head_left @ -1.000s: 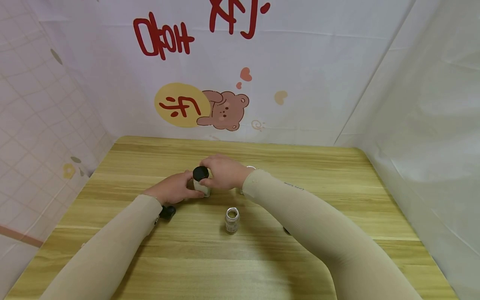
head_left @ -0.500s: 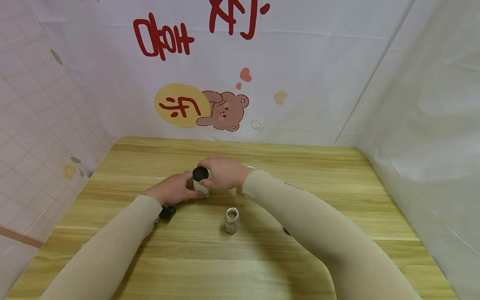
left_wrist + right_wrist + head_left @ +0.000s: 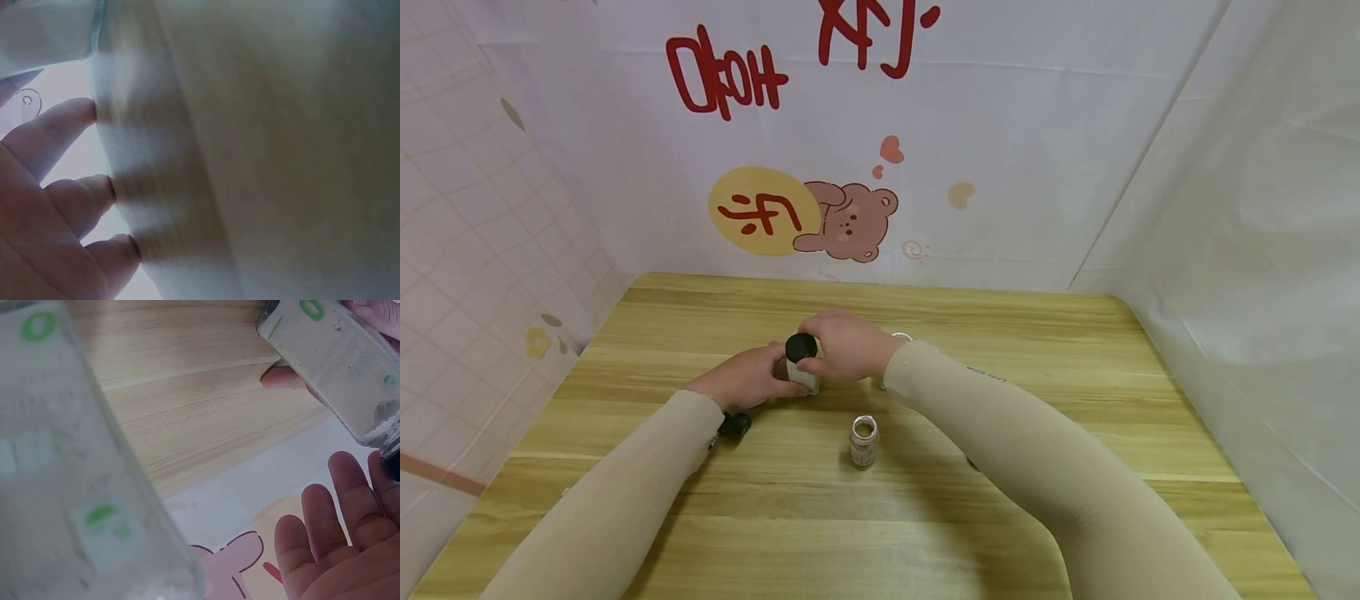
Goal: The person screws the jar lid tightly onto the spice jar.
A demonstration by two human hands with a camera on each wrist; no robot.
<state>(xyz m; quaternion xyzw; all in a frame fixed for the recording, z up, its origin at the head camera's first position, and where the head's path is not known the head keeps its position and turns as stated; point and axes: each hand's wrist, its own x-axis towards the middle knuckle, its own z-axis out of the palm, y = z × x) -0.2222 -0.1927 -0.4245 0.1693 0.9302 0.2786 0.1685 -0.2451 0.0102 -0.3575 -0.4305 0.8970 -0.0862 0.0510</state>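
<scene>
A square glass jar of pale powder (image 3: 803, 377), with a black cap (image 3: 801, 347), stands upright on the left half of the table. My left hand (image 3: 747, 377) grips its body low down; in the left wrist view, the jar's glass base (image 3: 47, 34) shows above the spread left fingers (image 3: 56, 134). From the right, my right hand (image 3: 848, 343) holds the cap between thumb and fingers. The right wrist view shows green print on the gripped jar (image 3: 337, 369), with the right fingertips (image 3: 350, 481) at its cap end.
An uncapped small jar (image 3: 863, 450) stands nearer the front. Another jar (image 3: 901, 337), mostly hidden behind the right wrist, looms close in the right wrist view. A dark round piece (image 3: 973, 463) peeks out under the right forearm. A small black object (image 3: 735, 426) sits by the left wrist.
</scene>
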